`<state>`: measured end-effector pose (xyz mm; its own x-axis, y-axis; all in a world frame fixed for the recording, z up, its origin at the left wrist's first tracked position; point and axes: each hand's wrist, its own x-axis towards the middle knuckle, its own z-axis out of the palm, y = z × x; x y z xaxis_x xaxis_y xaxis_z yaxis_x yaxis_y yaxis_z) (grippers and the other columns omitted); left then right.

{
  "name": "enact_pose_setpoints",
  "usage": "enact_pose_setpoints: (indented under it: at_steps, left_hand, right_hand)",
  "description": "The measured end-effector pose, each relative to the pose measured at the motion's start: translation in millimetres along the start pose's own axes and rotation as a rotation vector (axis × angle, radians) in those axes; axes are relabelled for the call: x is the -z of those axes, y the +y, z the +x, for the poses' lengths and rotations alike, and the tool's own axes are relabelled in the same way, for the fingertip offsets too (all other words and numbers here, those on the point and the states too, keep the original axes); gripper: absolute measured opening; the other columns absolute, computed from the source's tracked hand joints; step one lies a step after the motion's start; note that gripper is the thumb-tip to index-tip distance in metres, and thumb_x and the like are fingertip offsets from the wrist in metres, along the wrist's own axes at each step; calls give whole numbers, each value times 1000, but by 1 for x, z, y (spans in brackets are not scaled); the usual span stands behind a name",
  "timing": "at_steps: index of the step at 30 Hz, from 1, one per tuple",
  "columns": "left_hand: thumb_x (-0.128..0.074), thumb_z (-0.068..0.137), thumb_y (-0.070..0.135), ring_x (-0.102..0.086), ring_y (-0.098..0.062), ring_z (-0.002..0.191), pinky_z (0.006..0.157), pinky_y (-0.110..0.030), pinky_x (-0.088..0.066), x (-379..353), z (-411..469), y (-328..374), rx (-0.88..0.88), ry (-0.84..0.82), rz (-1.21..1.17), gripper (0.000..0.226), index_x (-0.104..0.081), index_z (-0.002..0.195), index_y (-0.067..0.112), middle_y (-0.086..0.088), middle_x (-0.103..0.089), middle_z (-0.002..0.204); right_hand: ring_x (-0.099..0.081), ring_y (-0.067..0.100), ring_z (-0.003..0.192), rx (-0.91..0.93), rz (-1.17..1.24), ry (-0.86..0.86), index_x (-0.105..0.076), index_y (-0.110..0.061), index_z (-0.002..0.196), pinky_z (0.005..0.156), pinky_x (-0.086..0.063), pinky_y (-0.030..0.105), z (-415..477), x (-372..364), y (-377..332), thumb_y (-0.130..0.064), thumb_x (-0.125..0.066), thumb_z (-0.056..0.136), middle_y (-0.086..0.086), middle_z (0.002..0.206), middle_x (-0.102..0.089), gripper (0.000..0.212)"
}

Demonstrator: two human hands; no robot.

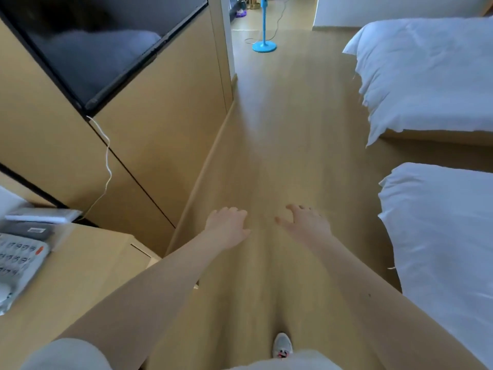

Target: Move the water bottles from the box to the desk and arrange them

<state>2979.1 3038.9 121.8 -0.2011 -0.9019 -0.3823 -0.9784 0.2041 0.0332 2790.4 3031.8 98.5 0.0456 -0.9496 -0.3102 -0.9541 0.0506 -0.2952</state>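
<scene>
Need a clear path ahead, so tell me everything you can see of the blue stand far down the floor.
The blue stand is sky blue and looks like plastic: a round, flat base resting on the wooden floor and a slim pole rising upright from its middle. The frame's top edge cuts the pole off, so whatever it carries is unseen. A thin cord loops on the floor beside the base and trails away behind it. Nothing else touches it.

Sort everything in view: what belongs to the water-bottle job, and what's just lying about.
Job: desk, left hand, right hand, both empty; no box or bottles visible.
Lying about: telephone, television, white cable, far bed, near bed, blue stand.
</scene>
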Motion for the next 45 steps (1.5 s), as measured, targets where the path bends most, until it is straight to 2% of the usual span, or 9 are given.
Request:
enact_pose_setpoints:
  at_steps: [4, 10, 12, 20, 27, 30, 35, 45]
  left_hand:
    - [-44, 98, 47, -54, -24, 111, 90, -35, -45, 16, 44, 50, -8, -43, -3, 43, -51, 130, 19, -3, -57, 122]
    - [-45, 98, 46, -55, -25, 111, 81, -33, -39, 28, 103, 91, -37, -114, 32, 43, -51, 130, 18, -3, -57, 123]
    - [-46, 97, 47, -54, -25, 112, 82, -34, -39, 31, 124, 99, -40, -135, 37, 42, -53, 128, 19, -3, -57, 123]
    - [-51, 94, 44, -56, -23, 112, 79, -31, -36, 55, 240, 124, -167, -147, 52, 34, -58, 119, 22, -1, -60, 120]
    - [-45, 98, 39, -57, -26, 110, 81, -33, -42, 111, 374, 128, -259, -184, 65, 33, -55, 122, 19, -5, -59, 121]
    - [-45, 98, 41, -57, -26, 107, 77, -32, -40, 136, 423, 124, -283, -171, 44, 34, -56, 122, 19, -5, -59, 119]
    - [-47, 96, 44, -56, -26, 111, 82, -34, -41, 160, 486, 117, -281, -166, -10, 36, -56, 122, 21, -3, -58, 122]
    - [-46, 96, 47, -55, -24, 113, 80, -32, -40, 177, 586, 97, -202, -185, 7, 36, -56, 121, 24, -2, -57, 121]
  right_hand:
    - [-49, 27, 124, -33, 45, -4, -41, -25, 142, 94, -43, 39, 26, 18, 51, -61, -37, 94, 4, 138, -52, 60]
    - [-52, 24, 122, -99, 80, -57, -42, -26, 141, 89, -47, 37, 64, 38, 105, -58, -40, 96, 2, 135, -53, 55]
    - [-52, 23, 121, -116, 95, -51, -43, -26, 141, 88, -47, 36, 77, 42, 117, -57, -40, 96, 2, 136, -52, 55]
    - [-50, 23, 124, -186, 125, -38, -42, -22, 141, 96, -46, 40, 154, 73, 156, -55, -37, 98, 2, 141, -50, 55]
    - [-49, 22, 125, -278, 85, -29, -44, -20, 140, 96, -43, 38, 268, 136, 180, -51, -36, 99, 2, 139, -50, 52]
    - [-50, 23, 123, -287, 66, 2, -44, -20, 139, 94, -44, 38, 314, 162, 179, -50, -36, 99, 3, 138, -51, 51]
    - [-49, 23, 123, -305, 60, -59, -44, -20, 139, 95, -43, 38, 372, 180, 178, -49, -35, 99, 3, 137, -51, 50]
    - [-48, 22, 125, -231, -7, -135, -43, -22, 140, 94, -42, 37, 497, 212, 187, -51, -34, 99, 3, 139, -50, 51]
